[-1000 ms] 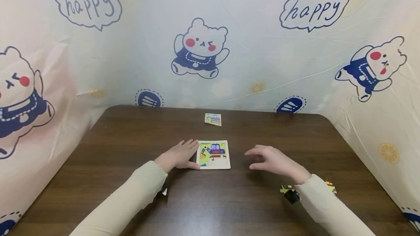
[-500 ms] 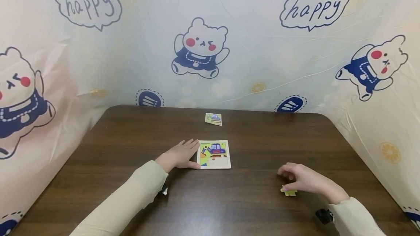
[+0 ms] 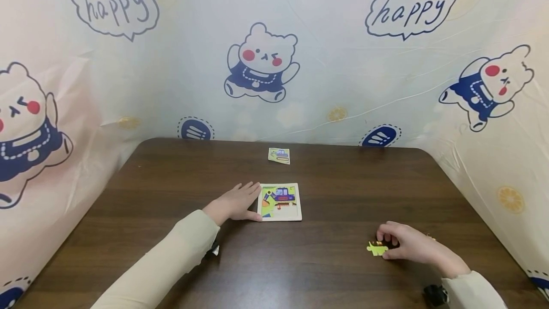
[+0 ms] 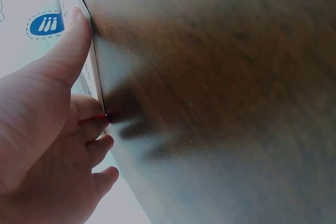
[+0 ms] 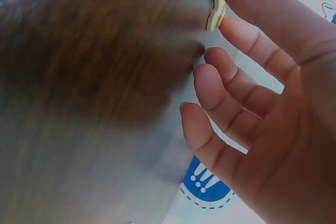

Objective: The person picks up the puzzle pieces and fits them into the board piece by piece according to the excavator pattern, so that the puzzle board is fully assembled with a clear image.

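A square picture puzzle board [image 3: 286, 212] with a white frame lies mid-table, showing a blue digger above a bare white patch. My left hand [image 3: 235, 203] rests along its left side, fingers stretched, thumb at the lower corner and fingertips at the upper one. In the left wrist view the thumb lies against the board's edge [image 4: 96, 72]. Further right, my right hand [image 3: 413, 248] pinches a yellow-green puzzle piece [image 3: 376, 251] low at the tabletop. The right wrist view has this piece [image 5: 214, 15] edge-on between thumb and index finger, the other fingers loosely bent.
A small card [image 3: 279, 155] with a digger picture lies behind the board. Part of another colourful piece [image 3: 431, 237] shows past the right hand, mostly hidden. Behind the brown table [image 3: 193, 166] hangs a printed cloth [image 3: 326, 80] with bears.
My right hand has moved right and toward me from beside the board to the yellow-green puzzle piece, thumb and index finger now on it. The left hand and board stay put.
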Motion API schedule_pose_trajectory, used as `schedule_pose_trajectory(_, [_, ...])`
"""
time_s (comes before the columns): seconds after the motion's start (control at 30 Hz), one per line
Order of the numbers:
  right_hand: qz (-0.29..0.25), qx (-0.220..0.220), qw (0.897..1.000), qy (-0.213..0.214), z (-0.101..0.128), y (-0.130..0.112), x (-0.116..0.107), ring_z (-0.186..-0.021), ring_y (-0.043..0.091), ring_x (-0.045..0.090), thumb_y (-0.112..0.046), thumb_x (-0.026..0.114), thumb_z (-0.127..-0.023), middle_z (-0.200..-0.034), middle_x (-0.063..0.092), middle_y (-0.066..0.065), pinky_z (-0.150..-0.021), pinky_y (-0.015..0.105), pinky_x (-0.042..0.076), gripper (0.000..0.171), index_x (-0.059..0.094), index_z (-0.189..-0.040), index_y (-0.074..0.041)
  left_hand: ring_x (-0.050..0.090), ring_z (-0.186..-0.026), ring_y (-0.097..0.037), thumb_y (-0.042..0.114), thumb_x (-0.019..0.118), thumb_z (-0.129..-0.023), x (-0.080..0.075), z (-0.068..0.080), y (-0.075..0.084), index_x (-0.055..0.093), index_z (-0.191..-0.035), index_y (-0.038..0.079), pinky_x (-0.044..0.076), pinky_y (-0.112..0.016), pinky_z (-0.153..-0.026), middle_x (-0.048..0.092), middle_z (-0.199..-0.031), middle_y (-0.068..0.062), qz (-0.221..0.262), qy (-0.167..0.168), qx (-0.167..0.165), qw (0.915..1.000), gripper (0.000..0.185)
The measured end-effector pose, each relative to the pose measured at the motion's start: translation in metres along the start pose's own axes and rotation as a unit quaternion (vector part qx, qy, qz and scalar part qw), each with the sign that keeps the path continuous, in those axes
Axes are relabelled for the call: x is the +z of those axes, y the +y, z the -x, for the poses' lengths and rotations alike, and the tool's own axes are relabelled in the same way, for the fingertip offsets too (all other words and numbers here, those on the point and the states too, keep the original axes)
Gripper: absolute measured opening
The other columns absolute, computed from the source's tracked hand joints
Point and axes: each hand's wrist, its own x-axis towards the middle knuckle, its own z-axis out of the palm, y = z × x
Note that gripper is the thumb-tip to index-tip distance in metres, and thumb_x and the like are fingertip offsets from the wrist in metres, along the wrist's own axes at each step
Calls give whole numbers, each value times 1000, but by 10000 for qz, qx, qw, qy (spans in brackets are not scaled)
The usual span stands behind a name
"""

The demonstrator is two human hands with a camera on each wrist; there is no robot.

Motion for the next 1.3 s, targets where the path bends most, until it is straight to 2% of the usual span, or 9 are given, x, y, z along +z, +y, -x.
schedule_pose_trajectory(0.1, [3, -27, 10000, 20, 0, 0, 0, -66, 4, 43, -15, 78, -73, -77, 43, -9, -54, 22, 39, 28, 53, -85, -15, 14, -137, -29, 57, 56, -83, 0, 0, 0, 23, -145, 0, 13, -46, -108, 20, -150, -13, 9, 0, -10, 10000, 89])
schedule_pose_trajectory(0.27, [-232, 409, 9987, -195, -7, -4, -3, -66, 7, 47, -19, 75, -77, -78, 48, -8, -55, 24, 42, 24, 53, -85, -14, 14, -137, -29, 56, 56, -83, -1, 1, 1, 23, -145, 0, 13, -46, -108, 20, -150, -13, -4, 14, -19, 10000, 89])
schedule_pose_trajectory(0.4, [-352, 678, 9969, -198, -20, -10, -5, -66, 8, 49, -19, 74, -79, -76, 51, -7, -55, 24, 45, 23, 54, -86, -13, 14, -137, -29, 55, 56, -84, -1, 1, 1, 23, -144, 0, 13, -46, -108, 20, -150, -13, 9, 24, -9, 10000, 89])
schedule_pose_trajectory(0.77, [64, 457, 9978, 473, -73, -27, -12, -65, 8, 51, -11, 76, -76, -74, 53, -8, -56, 24, 47, 24, 55, -86, -12, 15, -137, -29, 56, 56, -84, -3, 4, 2, 24, -144, 0, 14, -46, -108, 20, -150, -13, 14, -3, -11, 10000, 88])
schedule_pose_trajectory(1.07, [142, 296, 9985, 438, -122, -39, -8, -67, 9, 53, -12, 75, -76, -76, 55, -6, -61, 27, 49, 22, 56, -87, -12, 14, -137, -29, 55, 56, -84, -2, 3, 2, 23, -145, 0, 14, -46, -108, 20, -150, -13, -2, -21, -23, 10000, 88])
schedule_pose_trajectory(1.3, [413, 506, 9969, 438, -154, -54, 3, -68, 14, 53, -17, 76, -77, -76, 55, -5, -60, 26, 47, 22, 57, -88, -12, 15, -136, -30, 56, 56, -84, -2, 3, 2, 23, -144, -1, 14, -46, -108, 20, -150, -13, -22, 2, 12, 10000, 89])
